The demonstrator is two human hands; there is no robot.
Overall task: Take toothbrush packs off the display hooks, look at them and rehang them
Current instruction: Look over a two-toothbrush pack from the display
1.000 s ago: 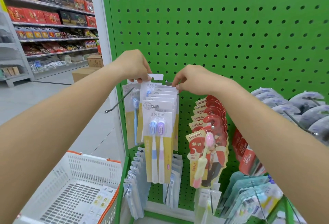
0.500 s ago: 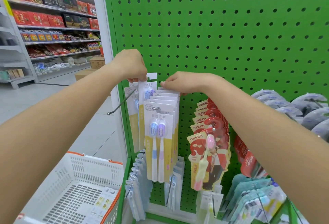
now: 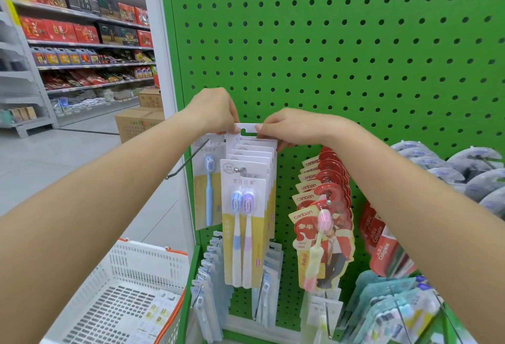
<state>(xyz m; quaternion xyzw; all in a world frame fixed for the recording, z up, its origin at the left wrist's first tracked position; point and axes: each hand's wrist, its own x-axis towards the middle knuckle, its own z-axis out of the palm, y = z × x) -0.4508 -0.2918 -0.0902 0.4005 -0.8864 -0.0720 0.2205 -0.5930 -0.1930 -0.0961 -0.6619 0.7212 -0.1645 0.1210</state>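
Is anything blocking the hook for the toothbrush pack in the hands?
Both hands, left and right, pinch the white card pack above the row. The metal hook's tip already carries a white-and-yellow two-brush pack, but the tip looks free.

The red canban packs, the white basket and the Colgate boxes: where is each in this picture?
red canban packs (image 3: 306, 216), head view, front pack's label.
white basket (image 3: 142, 260), head view, its far wall.
Colgate boxes (image 3: 382, 253), head view, the red front face.

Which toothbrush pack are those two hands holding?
On the green pegboard panel, find the row of white-and-yellow toothbrush packs. The left hand and right hand pinch the rearmost white card, the only one raised above the others.
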